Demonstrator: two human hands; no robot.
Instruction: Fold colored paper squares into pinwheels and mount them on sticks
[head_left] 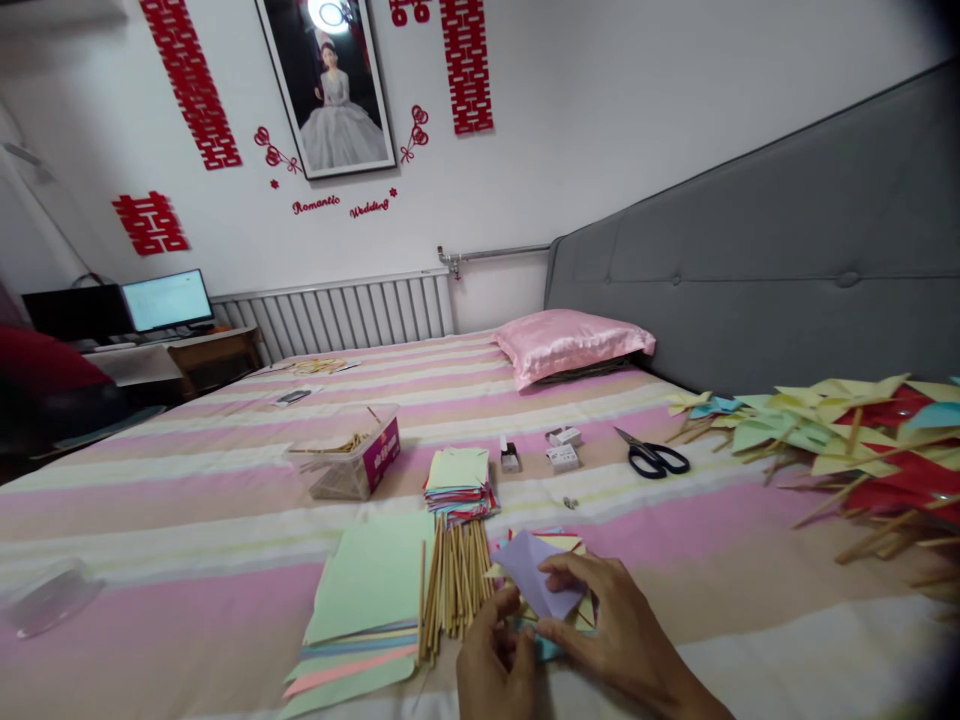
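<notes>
A purple sheet of paper, with a folded or bent corner, is between my two hands. My right hand pinches it from the right, fingers on top and thumb at the lower edge. Curled at its lower left edge is my left hand, index finger and thumb close together on the paper. Under it lie more coloured papers, partly hidden by my hands. Just left is a row of thin wooden sticks. Beyond the sticks stands a stack of cut paper squares.
Large coloured sheets lie left of the sticks. Farther back are a clear plastic box holding sticks, small white boxes and black-handled scissors. Paper pinwheels are heaped at right. A pink pillow rests near the grey headboard.
</notes>
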